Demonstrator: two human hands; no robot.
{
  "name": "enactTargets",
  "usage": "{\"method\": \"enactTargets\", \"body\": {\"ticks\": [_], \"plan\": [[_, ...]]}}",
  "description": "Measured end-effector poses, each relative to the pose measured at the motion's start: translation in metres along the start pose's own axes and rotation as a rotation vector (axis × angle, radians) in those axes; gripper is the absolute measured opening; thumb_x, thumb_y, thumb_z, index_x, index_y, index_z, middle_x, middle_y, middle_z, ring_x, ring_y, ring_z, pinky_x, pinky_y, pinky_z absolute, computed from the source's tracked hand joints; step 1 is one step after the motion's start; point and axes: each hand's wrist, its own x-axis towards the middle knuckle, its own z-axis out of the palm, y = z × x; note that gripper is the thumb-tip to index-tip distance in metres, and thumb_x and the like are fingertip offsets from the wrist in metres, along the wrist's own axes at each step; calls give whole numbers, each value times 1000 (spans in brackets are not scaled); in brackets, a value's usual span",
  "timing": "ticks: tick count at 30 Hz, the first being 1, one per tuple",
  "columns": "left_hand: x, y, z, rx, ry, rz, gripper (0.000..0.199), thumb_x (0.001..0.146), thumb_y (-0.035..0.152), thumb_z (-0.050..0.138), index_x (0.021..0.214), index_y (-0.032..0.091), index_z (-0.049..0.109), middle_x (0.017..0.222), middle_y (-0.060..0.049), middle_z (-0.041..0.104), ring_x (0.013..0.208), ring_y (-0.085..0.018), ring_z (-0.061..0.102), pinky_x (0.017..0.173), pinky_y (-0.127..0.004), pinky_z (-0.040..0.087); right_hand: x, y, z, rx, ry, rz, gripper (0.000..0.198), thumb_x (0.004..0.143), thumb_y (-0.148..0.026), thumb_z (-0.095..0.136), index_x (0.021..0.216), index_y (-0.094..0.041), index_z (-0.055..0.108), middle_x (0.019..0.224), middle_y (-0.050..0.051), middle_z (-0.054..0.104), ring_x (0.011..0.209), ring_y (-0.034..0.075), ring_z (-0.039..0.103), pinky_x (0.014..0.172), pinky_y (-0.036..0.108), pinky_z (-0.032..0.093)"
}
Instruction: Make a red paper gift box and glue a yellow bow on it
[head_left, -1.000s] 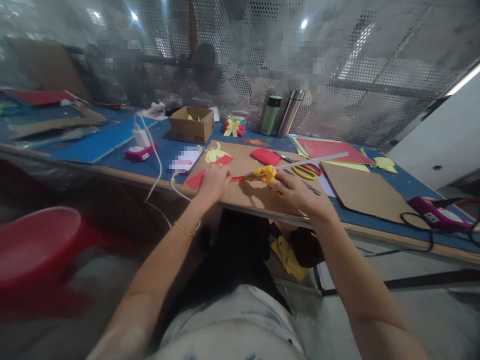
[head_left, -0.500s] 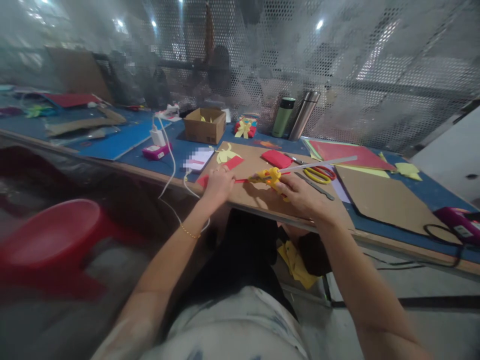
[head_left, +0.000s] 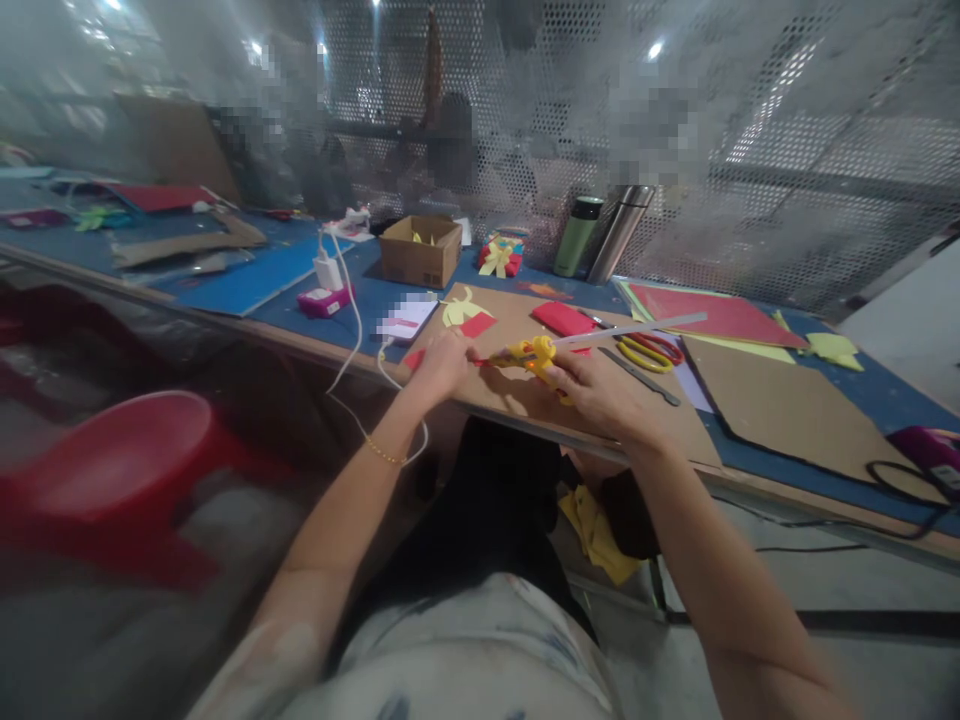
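Here, right fingers clamp a plastic glue gun; left fingers, grip unclear, cover flat red paper.

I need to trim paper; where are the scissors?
In the head view, the scissors lie right of centre, beyond the right hand, beside the red rounded piece.

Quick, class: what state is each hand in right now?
Left hand: on flat red paper; open or closed cannot be told.
Right hand: closed around the yellow plastic glue gun.
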Motion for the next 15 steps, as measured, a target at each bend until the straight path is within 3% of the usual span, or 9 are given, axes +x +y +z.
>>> {"method": "enactTargets", "body": {"ticks": [3,9,15], "plan": [[0,1,0,-12,-7,-11,43,85,-1,52,101,19,87,109,-13,82,109,-27,74,102,-41,57,-1,-2,-3,-5,-21,14,39,103,-50,49,93,-20,72,92,9,75,83,25,65,75,35,49],[1,1,-2,-45,-13,-32,43,83,-3,51,100,15,87,108,-16,81,106,-26,74,99,-39,57,4,-6,5,34,-9,-19,36,103,-47,48,107,-21,74,99,8,77,89,26,67,77,34,51],[2,-1,0,-55,-3,-3,45,82,-5,51,100,16,87,105,-12,82,104,-23,74,97,-35,56,3,-4,6,86,-27,-23,37,102,-48,50,102,-20,73,92,7,76,83,24,65,74,33,51]]}}
